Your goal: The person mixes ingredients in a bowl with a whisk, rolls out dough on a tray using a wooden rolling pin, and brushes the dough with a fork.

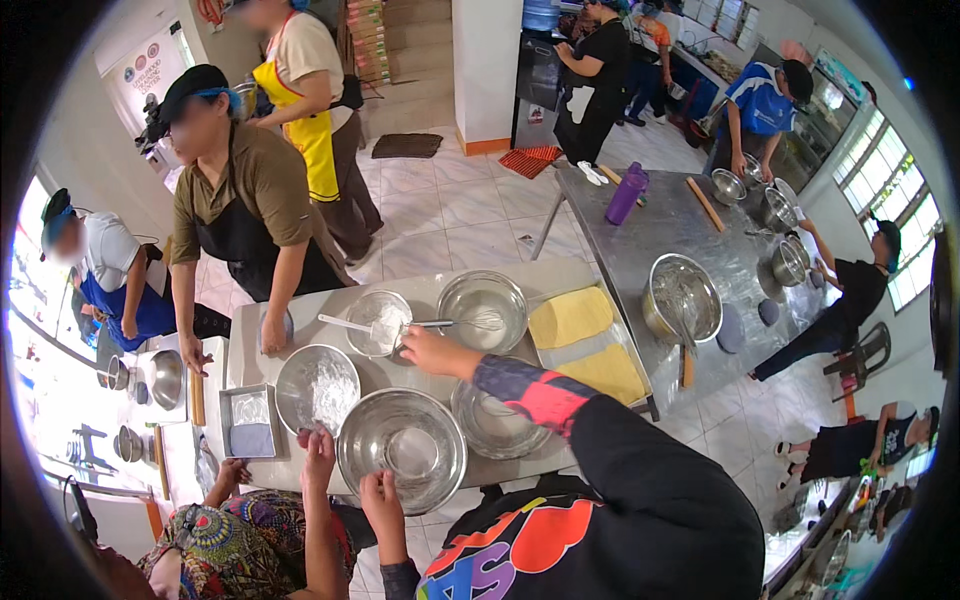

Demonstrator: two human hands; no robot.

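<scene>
My left hand [382, 499], fingers curled, is at the near rim of a large steel mixing bowl [442, 420]; whether it grips the rim is unclear. My right hand [431, 352] reaches across to a smaller bowl of white powder [379, 307], which holds a white spatula [345, 322]. Its fingertips are beside the handle of a wire whisk [480, 322]; whether they hold anything cannot be told. The whisk lies across a glass bowl [450, 296]. Another glass bowl [495, 442] sits under my right forearm. To the left is a steel bowl with white powder [330, 390].
Another person's hand [319, 450] is close to my left hand. Across the table a person leans on a hand [276, 334]. A square pan [247, 424] is at the left, a tray with yellow dough sheets [574, 319] at the right. A steel table [622, 247] stands beyond.
</scene>
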